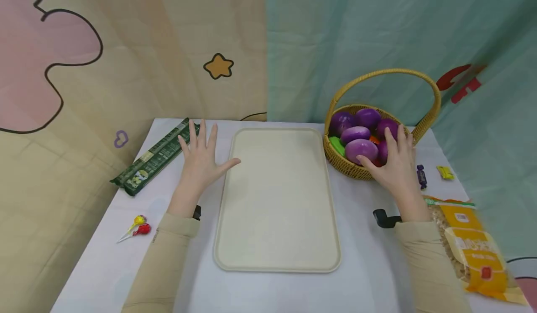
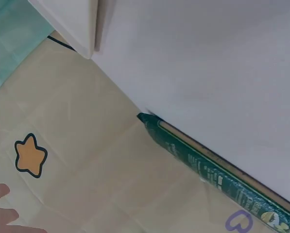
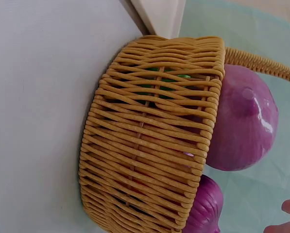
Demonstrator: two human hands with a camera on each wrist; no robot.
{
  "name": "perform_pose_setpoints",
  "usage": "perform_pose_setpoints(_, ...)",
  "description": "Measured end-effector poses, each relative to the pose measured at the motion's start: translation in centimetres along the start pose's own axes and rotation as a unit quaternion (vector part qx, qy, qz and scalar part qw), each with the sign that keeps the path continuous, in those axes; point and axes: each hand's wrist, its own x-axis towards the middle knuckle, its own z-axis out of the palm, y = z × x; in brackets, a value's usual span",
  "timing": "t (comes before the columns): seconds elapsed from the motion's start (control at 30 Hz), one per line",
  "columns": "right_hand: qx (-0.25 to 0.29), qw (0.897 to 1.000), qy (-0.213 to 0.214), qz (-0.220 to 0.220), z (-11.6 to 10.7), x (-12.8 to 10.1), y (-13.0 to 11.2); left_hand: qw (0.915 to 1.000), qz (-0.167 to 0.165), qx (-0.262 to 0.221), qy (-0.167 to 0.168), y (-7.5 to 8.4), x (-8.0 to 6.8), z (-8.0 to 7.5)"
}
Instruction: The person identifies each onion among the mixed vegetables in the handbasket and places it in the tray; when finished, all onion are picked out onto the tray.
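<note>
My left hand (image 1: 200,160) has its fingers spread, between the dark green long packet (image 1: 157,156) and the cream tray (image 1: 278,201). Nothing is in its grasp; in the left wrist view only its fingertips (image 2: 4,213) show at the lower left corner. On the right, my right hand (image 1: 396,167) is spread in front of the wicker basket (image 1: 350,168), over its near right side. Purple onions (image 1: 361,150) fill that basket, with a bit of green and orange among them. Whether the right fingers touch an onion I cannot tell. The right wrist view shows the basket's woven side (image 3: 145,145) and a large purple onion (image 3: 242,119).
Two lollipops, one yellow (image 1: 140,220) and one red (image 1: 142,229), lie at the left. A dark wrapped candy (image 1: 421,177), a yellow candy (image 1: 445,172) and an orange packet (image 1: 474,243) lie at the right. The basket's tall handle (image 1: 392,72) arches over it. Patterned curtains hang behind the table.
</note>
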Motion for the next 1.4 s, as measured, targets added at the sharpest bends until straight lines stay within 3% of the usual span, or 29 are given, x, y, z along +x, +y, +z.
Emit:
perform_pose_setpoints(0.23, -0.002, 1.000, 0.017, 0.001, 1.5, 0.1, -0.6, 0.9992, -0.027, -0.027, -0.014, -1.9, -1.4, 1.5)
perform_pose_setpoints(0.37, 0.008, 0.999, 0.037, 0.008, 2.7, 0.1, -0.9, 0.9928, -0.047, -0.100, -0.046, -2.8, -1.6, 2.7)
perform_pose_setpoints(0.57, 0.045, 0.997, 0.056, 0.030, 4.4, 0.0, -0.7, 0.9736, -0.083, -0.168, -0.131, -3.2, -1.8, 4.2)
perform_pose_setpoints(0.7, 0.063, 0.995, 0.060, 0.046, 5.4, 0.3, -0.6, 0.9520, -0.117, -0.191, -0.208, -3.0, -1.8, 4.8)
perform_pose_setpoints(0.87, 0.075, 0.992, 0.080, 0.055, 6.1, 0.2, -0.9, 0.9321, -0.121, -0.213, -0.267, -2.8, -1.8, 5.3)
perform_pose_setpoints(1.03, 0.085, 0.989, 0.106, 0.057, 5.4, 0.2, -1.7, 0.9241, -0.126, -0.230, -0.277, -2.4, -1.8, 5.4)
perform_pose_setpoints(1.13, 0.101, 0.988, 0.104, 0.053, 4.7, 0.3, -2.8, 0.9274, -0.128, -0.228, -0.268, -2.3, -1.8, 5.4)
perform_pose_setpoints(1.27, 0.150, 0.985, 0.078, 0.043, 4.4, 0.8, -5.2, 0.9313, -0.131, -0.224, -0.256, -1.9, -1.8, 5.4)
perform_pose_setpoints(1.4, 0.208, 0.978, 0.025, 0.021, 5.8, 2.0, -7.9, 0.9314, -0.144, -0.223, -0.249, -1.6, -1.9, 5.4)
